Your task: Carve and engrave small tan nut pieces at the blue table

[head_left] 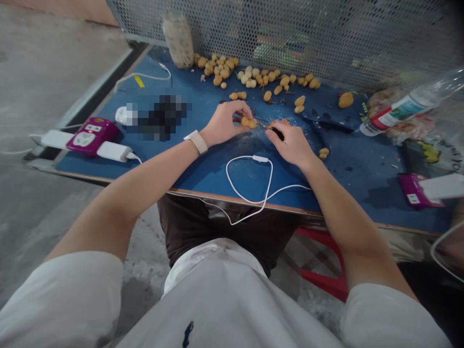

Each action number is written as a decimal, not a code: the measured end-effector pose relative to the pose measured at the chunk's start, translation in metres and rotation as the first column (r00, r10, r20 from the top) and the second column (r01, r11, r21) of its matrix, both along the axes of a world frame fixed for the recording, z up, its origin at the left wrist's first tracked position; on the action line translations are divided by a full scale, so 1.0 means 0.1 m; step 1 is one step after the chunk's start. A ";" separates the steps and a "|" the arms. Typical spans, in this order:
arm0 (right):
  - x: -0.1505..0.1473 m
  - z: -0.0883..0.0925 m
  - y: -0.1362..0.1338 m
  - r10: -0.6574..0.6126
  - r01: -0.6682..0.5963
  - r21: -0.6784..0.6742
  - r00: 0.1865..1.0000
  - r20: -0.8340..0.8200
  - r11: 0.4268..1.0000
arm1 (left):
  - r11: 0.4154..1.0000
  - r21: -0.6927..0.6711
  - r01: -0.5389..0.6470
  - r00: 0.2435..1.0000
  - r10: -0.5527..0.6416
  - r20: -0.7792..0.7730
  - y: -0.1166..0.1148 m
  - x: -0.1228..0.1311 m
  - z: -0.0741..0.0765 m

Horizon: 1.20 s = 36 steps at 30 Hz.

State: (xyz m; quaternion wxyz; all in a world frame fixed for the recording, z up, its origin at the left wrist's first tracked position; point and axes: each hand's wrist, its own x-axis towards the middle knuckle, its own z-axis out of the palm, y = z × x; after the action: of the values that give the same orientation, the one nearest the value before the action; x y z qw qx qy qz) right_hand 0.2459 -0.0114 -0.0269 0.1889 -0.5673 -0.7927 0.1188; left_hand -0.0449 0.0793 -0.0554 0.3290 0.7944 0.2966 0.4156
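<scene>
The left hand (pixel 224 124) pinched a small tan fruit (pixel 249 123), long axis crosswise, just beside the right hand (pixel 290 143), which pinched something dark (pixel 277 134)

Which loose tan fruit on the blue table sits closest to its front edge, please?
The lone fruit beside the right hand; the other loose ones lie farther back, up the blue table.

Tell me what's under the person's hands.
The blue tabletop runs beneath the left hand and right hand, with a white cable looped nearer the table edge. Directly under each palm is covered, so nothing there can be seen.
</scene>
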 end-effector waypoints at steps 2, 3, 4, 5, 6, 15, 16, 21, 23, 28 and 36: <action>-0.01 0.01 0.00 -0.010 0.010 -0.001 1.000 -0.008 1.000 | 1.000 -0.007 0.001 1.000 -0.001 -0.006 0.00 0.00 -0.01; -0.02 0.02 0.00 -0.013 0.013 0.000 1.000 -0.011 1.000 | 1.000 -0.012 0.003 1.000 -0.003 -0.009 0.00 0.00 -0.01; -0.02 0.02 -0.01 -0.015 0.015 0.001 1.000 -0.014 1.000 | 1.000 -0.014 0.007 1.000 -0.007 -0.010 0.01 0.00 -0.01; -0.02 0.03 -0.01 -0.014 0.014 0.003 1.000 -0.015 1.000 | 1.000 -0.013 0.011 1.000 -0.012 -0.009 0.01 0.00 -0.02; -0.02 0.03 -0.01 -0.012 0.012 0.004 1.000 -0.015 1.000 | 1.000 -0.010 0.014 1.000 -0.015 -0.008 0.02 0.00 -0.02; -0.02 0.02 -0.01 -0.011 0.011 -0.004 1.000 0.023 1.000 | 1.000 0.022 -0.022 0.999 0.022 -0.024 0.02 0.00 -0.04; -0.02 0.02 -0.01 -0.014 0.015 -0.007 1.000 0.024 1.000 | 0.999 0.027 -0.023 0.999 0.024 -0.024 0.02 0.00 -0.04; 0.00 -0.03 0.03 -0.008 0.007 -0.006 0.998 -0.067 1.000 | 0.999 0.053 -0.012 0.999 0.015 -0.042 0.01 -0.01 -0.04; 0.02 -0.06 0.05 0.007 -0.006 0.010 0.994 -0.106 1.000 | 0.998 0.059 -0.003 0.999 0.006 -0.048 0.02 0.00 -0.04; 0.04 -0.09 0.07 0.036 -0.031 0.042 0.990 -0.134 0.999 | 0.998 0.070 0.007 0.999 -0.004 -0.046 0.03 0.01 -0.06; 0.06 -0.11 0.08 0.044 -0.036 0.058 0.988 -0.145 0.998 | 0.997 0.071 0.008 0.999 -0.005 -0.037 0.03 0.00 -0.07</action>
State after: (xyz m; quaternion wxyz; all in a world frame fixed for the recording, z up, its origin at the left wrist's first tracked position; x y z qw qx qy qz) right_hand 0.2517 -0.0035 -0.0375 0.2597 -0.5357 -0.7909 0.1418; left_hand -0.0450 0.0819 -0.0626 0.2964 0.8141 0.2851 0.4101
